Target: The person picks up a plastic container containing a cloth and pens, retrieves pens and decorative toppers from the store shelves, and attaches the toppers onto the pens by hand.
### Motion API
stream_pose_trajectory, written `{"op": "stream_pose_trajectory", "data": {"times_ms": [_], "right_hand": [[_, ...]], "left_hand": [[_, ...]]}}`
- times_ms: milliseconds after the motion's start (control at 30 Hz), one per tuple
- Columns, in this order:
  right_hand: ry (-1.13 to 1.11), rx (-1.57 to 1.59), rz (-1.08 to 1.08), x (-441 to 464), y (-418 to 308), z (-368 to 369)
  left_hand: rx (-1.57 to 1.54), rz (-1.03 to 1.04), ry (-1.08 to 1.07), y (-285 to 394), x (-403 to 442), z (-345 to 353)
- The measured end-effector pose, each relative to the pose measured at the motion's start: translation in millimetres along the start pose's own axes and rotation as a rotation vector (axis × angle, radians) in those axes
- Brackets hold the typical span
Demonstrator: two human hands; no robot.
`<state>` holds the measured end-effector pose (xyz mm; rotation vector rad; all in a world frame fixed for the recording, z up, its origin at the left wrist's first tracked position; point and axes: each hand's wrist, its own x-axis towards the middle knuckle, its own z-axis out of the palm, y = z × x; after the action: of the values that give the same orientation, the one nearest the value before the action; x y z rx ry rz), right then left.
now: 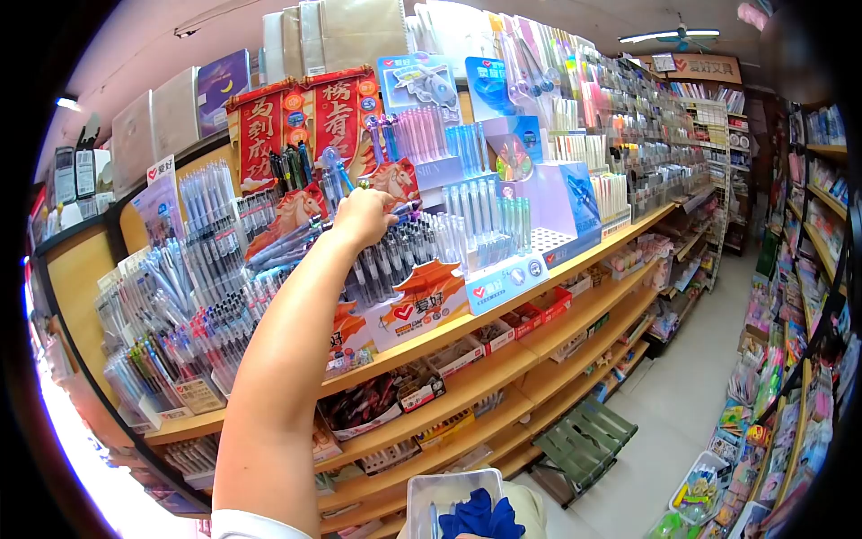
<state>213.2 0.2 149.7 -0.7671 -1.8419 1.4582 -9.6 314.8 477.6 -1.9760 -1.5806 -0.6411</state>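
My left arm stretches up across the shelf to the pen display. My left hand point(364, 216) is closed round a light blue pen point(341, 169), whose upper part sticks out above the fingers. Behind it stands a red display rack point(392, 180) with a horse picture. Just below the wrist are rows of dark capped pens point(395, 260) in a holder. At the bottom edge sits a clear plastic box point(420, 490) with a bunched dark blue thing point(482, 516) inside. A sliver of skin below it may belong to my right hand; its fingers are hidden.
Crowded pen holders point(206, 323) fill the left of the shelf. A blue display stand point(507, 286) is to the right. Lower wooden shelves point(485, 368) hold boxes. A green folding stool point(588, 438) stands on the aisle floor point(669, 404); stocked shelves point(822, 238) line the far right.
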Motion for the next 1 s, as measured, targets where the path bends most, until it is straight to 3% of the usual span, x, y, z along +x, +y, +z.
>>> {"op": "stream_pose_trajectory", "data": {"times_ms": [433, 600, 700, 767, 833, 867, 967, 1000], "right_hand": [[0.064, -0.02, -0.02, -2.4, -3.3, 7.1], [0.121, -0.037, 0.004, 0.6, -8.4, 5.3], [0.459, -0.014, -0.172, 11.0, -15.1, 1.6], [0.657, 0.26, 0.001, 15.5, -5.1, 2.0], [0.76, 0.535, 0.002, 15.7, 8.6, 0.6], [0.632, 0.682, 0.054, 7.3, 15.9, 5.0], [0.659, 0.825, -0.002, 7.3, 26.8, 5.4], [0.663, 0.837, 0.003, 6.9, 24.9, 6.8]], "left_hand": [[-0.068, 0.053, 0.001, 0.6, -26.1, -21.9], [-0.06, 0.104, 0.12, -1.0, -32.3, -22.9], [-0.113, 0.256, 0.373, 17.5, -43.8, -28.3], [-0.24, 0.35, 0.452, 43.1, -67.8, -32.2], [-0.408, 0.486, 0.396, 68.6, -110.6, -21.7], [-0.445, 0.478, 0.169, 81.7, -142.2, -13.9], [-0.341, 0.574, -0.527, 116.3, -247.2, 17.7], [-0.455, 0.659, -0.549, 113.9, -288.9, 53.9]]}}
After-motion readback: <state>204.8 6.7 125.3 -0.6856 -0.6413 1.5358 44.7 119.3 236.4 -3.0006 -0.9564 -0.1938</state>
